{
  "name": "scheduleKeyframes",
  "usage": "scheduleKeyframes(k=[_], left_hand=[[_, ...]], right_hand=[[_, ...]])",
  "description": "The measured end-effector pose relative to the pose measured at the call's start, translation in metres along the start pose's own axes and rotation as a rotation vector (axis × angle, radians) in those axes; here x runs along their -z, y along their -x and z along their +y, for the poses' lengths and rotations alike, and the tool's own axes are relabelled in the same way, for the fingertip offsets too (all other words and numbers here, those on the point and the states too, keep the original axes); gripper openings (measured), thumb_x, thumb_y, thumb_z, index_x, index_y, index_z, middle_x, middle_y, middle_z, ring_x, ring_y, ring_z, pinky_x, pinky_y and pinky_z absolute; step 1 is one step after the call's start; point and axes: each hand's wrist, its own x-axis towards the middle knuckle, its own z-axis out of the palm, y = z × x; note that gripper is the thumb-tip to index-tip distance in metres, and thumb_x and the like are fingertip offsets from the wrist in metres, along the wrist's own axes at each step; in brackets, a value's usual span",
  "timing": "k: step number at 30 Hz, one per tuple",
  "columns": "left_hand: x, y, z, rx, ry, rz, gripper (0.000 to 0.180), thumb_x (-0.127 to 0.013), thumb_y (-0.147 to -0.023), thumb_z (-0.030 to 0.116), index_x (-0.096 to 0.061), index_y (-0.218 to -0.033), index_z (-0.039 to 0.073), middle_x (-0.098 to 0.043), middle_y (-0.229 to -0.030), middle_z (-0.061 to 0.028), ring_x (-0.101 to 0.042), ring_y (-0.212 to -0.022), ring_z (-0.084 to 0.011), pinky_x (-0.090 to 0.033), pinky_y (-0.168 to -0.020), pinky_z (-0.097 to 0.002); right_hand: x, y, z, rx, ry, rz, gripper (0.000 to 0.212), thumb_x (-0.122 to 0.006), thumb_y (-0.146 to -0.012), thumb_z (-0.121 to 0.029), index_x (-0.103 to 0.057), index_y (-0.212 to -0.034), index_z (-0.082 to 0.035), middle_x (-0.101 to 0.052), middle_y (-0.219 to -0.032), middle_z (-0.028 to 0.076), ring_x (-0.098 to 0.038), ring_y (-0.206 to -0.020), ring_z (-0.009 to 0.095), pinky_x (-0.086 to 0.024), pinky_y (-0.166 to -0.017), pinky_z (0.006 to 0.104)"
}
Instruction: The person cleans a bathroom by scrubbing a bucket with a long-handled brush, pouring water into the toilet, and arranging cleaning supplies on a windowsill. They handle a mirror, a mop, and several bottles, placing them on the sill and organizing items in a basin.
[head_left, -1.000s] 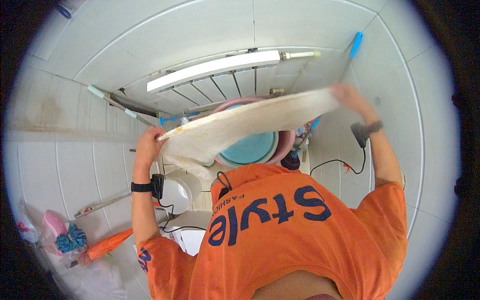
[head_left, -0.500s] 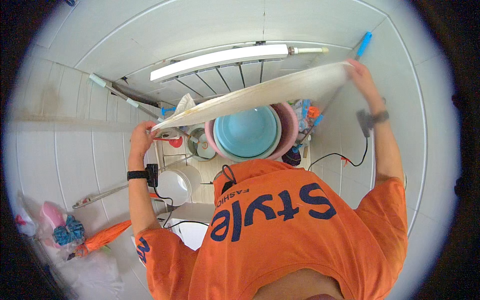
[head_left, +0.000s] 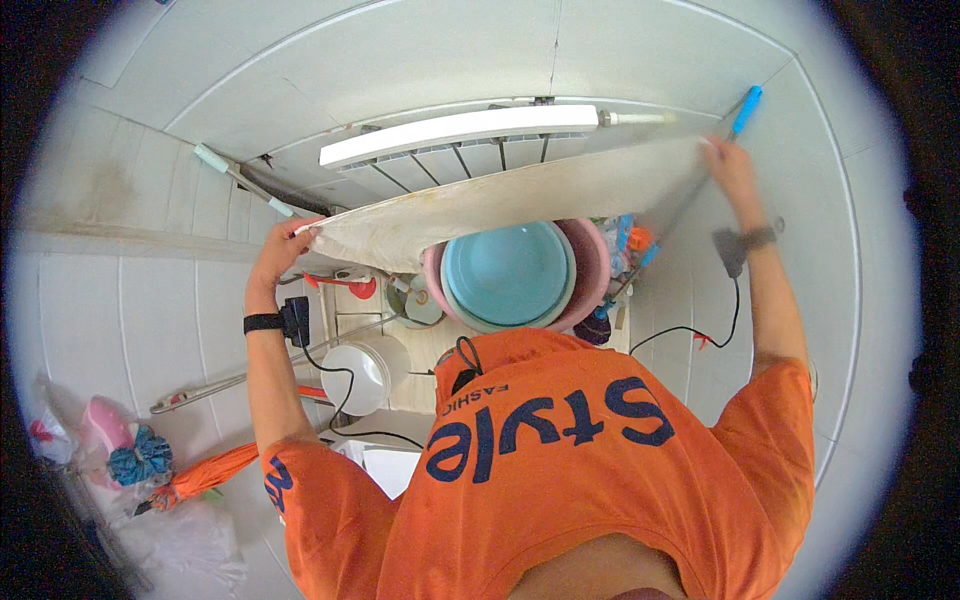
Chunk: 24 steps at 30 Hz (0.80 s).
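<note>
A long off-white cloth (head_left: 520, 195) with yellowish stains along its left part is stretched taut between my two hands. My left hand (head_left: 287, 243) pinches its left end, near the wall on that side. Farther right and a little higher, my right hand (head_left: 731, 170) grips the other end, beside a blue-tipped pole (head_left: 744, 108). Below the cloth's lower edge stands a light blue basin (head_left: 510, 275), nested in a larger pink basin (head_left: 594, 270). The cloth covers part of the basins' far rim and the lower part of the radiator.
A white radiator (head_left: 460, 132) is fixed to the far wall. Down on the left are a white bucket (head_left: 357, 376), a red plunger-like item (head_left: 362, 288) and a folded orange umbrella (head_left: 205, 475). A long pole (head_left: 250, 185) leans at the far left. Bagged items (head_left: 632, 240) sit right of the basins.
The cloth's left part now hangs lower and wider, showing more of its face. Both hands still hold its ends; the whole view has shifted slightly.
</note>
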Motion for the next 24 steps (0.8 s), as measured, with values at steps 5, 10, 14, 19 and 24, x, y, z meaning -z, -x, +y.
scheduleKeyframes(k=[5, 10, 14, 19, 24], left_hand=[[0.023, -0.037, 0.000, 0.107, 0.043, 0.007, 0.028, -0.060, -0.090, 0.023, -0.070, -0.112, 0.010, -0.065, -0.081, -0.0002, -0.055, -0.072, -0.0088, -0.047, -0.066, -0.0248], [0.047, -0.118, -0.006, -0.092, -0.674, 0.363, 0.025, -0.057, -0.087, 0.018, -0.071, -0.106, 0.009, -0.064, -0.069, -0.0075, -0.058, -0.056, -0.0130, -0.049, -0.055, -0.0287], [0.047, -0.183, 0.012, 0.176, -0.053, 0.418, 0.020, -0.053, -0.085, 0.012, -0.070, -0.089, 0.001, -0.065, -0.068, -0.0108, -0.062, -0.053, -0.0173, -0.049, -0.049, -0.0301], [-0.009, -0.237, 0.011, -0.054, 0.081, 0.704, 0.015, -0.057, -0.083, 0.011, -0.061, -0.085, -0.003, -0.064, -0.072, -0.0114, -0.065, -0.067, -0.0201, -0.050, -0.061, -0.0292], [-0.058, -0.246, -0.001, -0.012, -0.207, 0.595, 0.032, -0.060, -0.086, 0.030, -0.064, -0.106, 0.004, -0.060, -0.117, -0.0145, -0.056, -0.112, -0.0265, -0.040, -0.096, -0.0468]], right_hand=[[0.009, -0.015, -0.036, -0.234, -0.171, -0.100, 0.031, -0.056, -0.092, -0.032, -0.071, -0.103, -0.008, -0.064, -0.067, 0.006, -0.061, -0.056, 0.016, -0.049, -0.054, 0.0308], [-0.002, -0.053, -0.062, -0.370, -0.407, -0.166, 0.028, -0.053, -0.094, -0.028, -0.069, -0.103, -0.007, -0.063, -0.067, 0.002, -0.058, -0.053, 0.009, -0.047, -0.049, 0.0250], [-0.054, -0.088, -0.045, -0.297, -0.684, -0.038, 0.023, -0.053, -0.093, -0.023, -0.066, -0.098, -0.005, -0.065, -0.074, 0.002, -0.059, -0.059, 0.009, -0.048, -0.053, 0.0229], [-0.151, -0.107, -0.010, -0.046, -0.695, 0.114, 0.017, -0.055, -0.088, -0.016, -0.060, -0.097, -0.003, -0.063, -0.081, 0.004, -0.055, -0.064, 0.012, -0.048, -0.059, 0.0248], [-0.201, -0.088, -0.016, -0.317, -0.448, 0.153, 0.051, -0.063, -0.083, -0.030, -0.047, -0.124, -0.005, -0.062, -0.096, 0.012, -0.059, -0.084, 0.023, -0.049, -0.073, 0.0341]])
